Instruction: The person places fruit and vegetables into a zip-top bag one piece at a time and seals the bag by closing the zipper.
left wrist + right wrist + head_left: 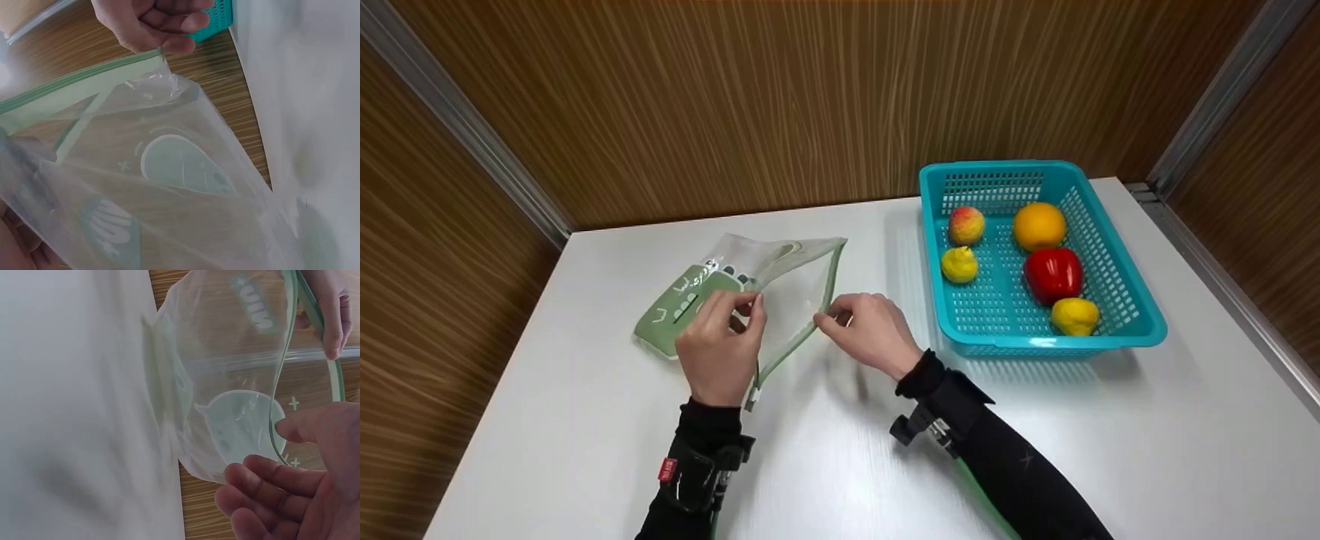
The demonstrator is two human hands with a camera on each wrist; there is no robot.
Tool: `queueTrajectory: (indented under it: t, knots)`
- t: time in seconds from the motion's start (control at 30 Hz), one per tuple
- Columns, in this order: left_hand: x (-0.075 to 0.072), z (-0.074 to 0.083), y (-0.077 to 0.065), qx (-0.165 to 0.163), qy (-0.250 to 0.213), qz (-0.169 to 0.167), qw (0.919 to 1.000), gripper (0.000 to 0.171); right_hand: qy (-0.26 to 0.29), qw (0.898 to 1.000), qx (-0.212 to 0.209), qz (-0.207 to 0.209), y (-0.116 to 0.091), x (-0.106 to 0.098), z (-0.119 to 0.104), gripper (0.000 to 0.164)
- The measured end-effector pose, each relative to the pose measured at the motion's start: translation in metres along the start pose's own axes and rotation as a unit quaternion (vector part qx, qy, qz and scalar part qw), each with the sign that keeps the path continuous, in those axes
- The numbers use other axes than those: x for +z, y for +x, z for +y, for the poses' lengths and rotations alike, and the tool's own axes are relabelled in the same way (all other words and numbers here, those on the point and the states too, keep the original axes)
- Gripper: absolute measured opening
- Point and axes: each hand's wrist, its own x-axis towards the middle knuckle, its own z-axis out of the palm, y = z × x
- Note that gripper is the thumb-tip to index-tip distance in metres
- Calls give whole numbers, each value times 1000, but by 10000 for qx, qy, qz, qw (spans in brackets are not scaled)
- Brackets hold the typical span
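A clear zip bag (799, 289) with a green seal strip and a printed green cartoon face stands with its mouth spread apart. My left hand (720, 341) pinches one side of the mouth, its fingertips on the green strip in the right wrist view. On the opposite side, my right hand (870, 330) holds the strip between thumb and curled fingers. The bag's zip slider (751, 397) hangs at the near corner. Through the film in the left wrist view, a pale green printed shape (185, 166) shows. My left hand (25, 242) is partly cut off there.
Right of the bag stands a turquoise basket (930, 247) holding a peach (966, 225), an orange (1039, 226), a red apple-like fruit (1054, 275), a yellow pear (959, 265) and a yellow lemon-like fruit (1075, 316). A wood-grain panel (735, 112) bounds the white table (840, 472) behind.
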Motion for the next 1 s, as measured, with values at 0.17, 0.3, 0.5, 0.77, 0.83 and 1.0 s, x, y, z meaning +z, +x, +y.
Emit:
queueTrajectory:
  t: [0.17, 0.3, 0.5, 0.77, 0.83, 1.0]
  knots:
    - [0, 0, -1, -27, 65, -157, 9999, 5, -7, 10000, -48, -64, -5, -13, -10, 18]
    - [0, 1, 0, -48, 63, -231, 9997, 5, 26, 10000, -41, -82, -9, -24, -14, 20]
    - [0, 0, -1, -31, 91, -382, 9992, 5, -34, 9997, -242, -40, -19, -42, -12, 26]
    - [1, 1, -1, 42, 155, -683, 9975, 4, -196, 9996, -124, 144, -30, -74, 4, 33]
    - [1, 1, -1, 60, 159, -710, 9973, 4, -185, 9996, -75, 194, -32, -83, 9, 34]
    - [0, 2, -1, 64, 108, -784, 9968, 4, -183, 9993, -5, 330, -35, -105, 25, 41]
